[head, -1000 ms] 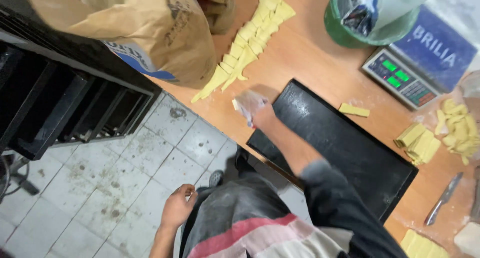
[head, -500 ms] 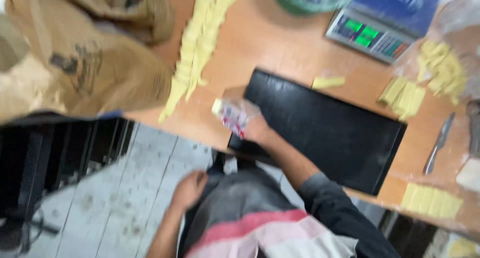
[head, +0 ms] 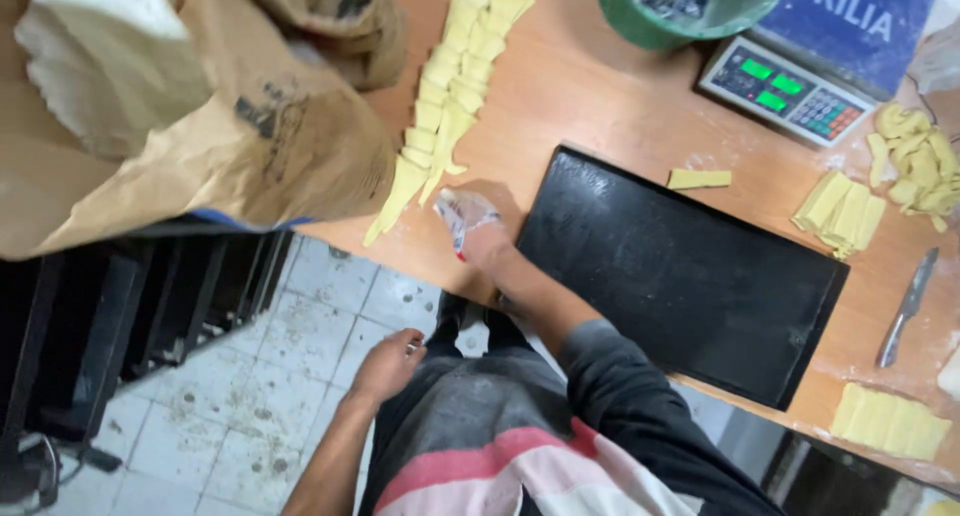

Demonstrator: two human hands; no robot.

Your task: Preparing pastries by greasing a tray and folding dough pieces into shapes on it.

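Right hand point(head: 487, 244) is closed around a small crinkled plastic wrapper point(head: 462, 216), clear with a red and white print, fingers pinching it at the near edge of the desk point(head: 590, 96). The wrapper sits just beside the near tip of a long row of pale yellow dough strips point(head: 448, 106) and left of the black tray point(head: 672, 266), touching neither as far as can be seen.

Left hand point(head: 388, 364) hangs low by the person's hip, over the tiled floor point(head: 250, 396), fingers loosely curled. Something small may be in it; cannot tell. It is well apart from the desk, so only one hand is working.

The black tray lies flat and bare in front of the person, probably kept free to take pieces. One dough strip point(head: 699, 179) lies just past its far edge. More cut strips are stacked right of it point(head: 840, 211), and another batch point(head: 890, 421) sits near the right corner, within reach on either side of the tray. A knife point(head: 906, 306) lies between those two stacks, handy for cutting.

A digital scale point(head: 790, 86) stands far right with a green bucket point(head: 690, 11) beside it. Large brown paper sacks point(head: 250, 126) slump at the far left, one open and showing a white lining.
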